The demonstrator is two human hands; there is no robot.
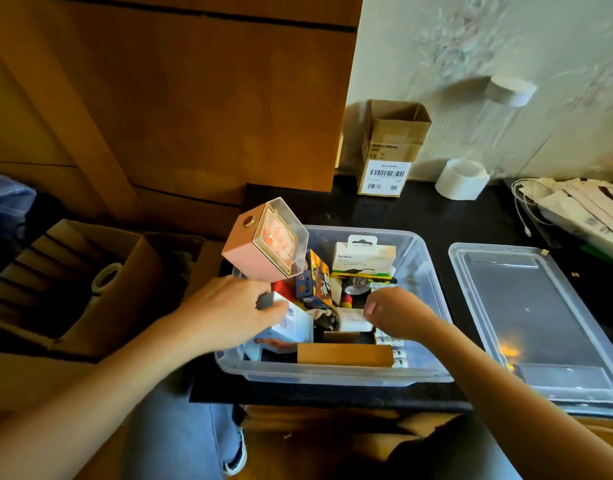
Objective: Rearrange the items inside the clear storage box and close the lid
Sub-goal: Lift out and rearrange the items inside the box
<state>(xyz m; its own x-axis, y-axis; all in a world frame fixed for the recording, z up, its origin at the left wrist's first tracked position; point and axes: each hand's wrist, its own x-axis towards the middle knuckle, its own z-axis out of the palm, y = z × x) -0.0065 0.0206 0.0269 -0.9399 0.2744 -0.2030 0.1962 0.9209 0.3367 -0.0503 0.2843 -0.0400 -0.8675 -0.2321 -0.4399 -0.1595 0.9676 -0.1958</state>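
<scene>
The clear storage box [426,271] stands open on the black table [471,216], full of small packages, and its lid [540,306] lies flat just right of it. The left hand [229,306] grasps a pink box [263,244] above the near-left corner. The right hand [391,313] pinches a small white item [353,322] inside.

Two hands [229,306], one box [426,258], one lid [540,323]
</scene>
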